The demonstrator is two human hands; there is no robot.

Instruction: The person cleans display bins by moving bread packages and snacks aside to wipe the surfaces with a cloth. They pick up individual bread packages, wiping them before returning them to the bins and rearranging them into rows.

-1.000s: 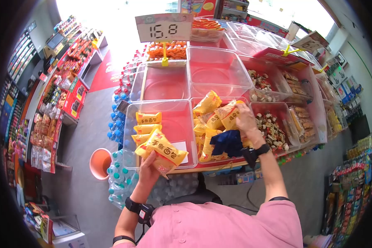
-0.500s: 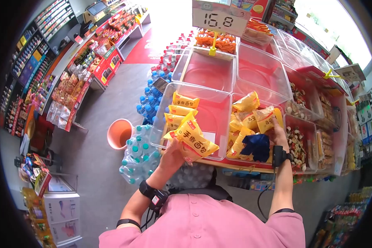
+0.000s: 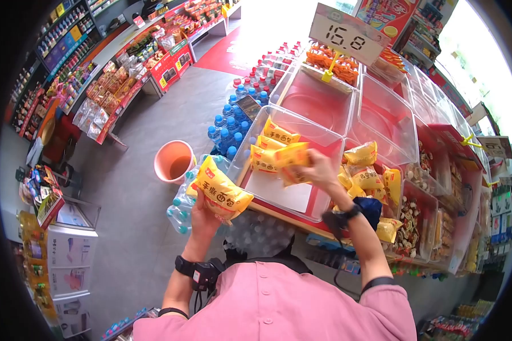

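Yellow wrapper fills your left hand (image 3: 203,215), fingers closed round a bread packet (image 3: 221,192) held just outside the clear bin (image 3: 246,149). Your right hand (image 3: 317,169) grips a second packet (image 3: 289,161) over that bin, beside the stacked packets (image 3: 273,142) inside it. An orange bucket (image 3: 174,162) stands on the floor near the water bottles (image 3: 226,129)

Clear bin (image 3: 246,149) half bare; bread packets (image 3: 270,157) at its far end
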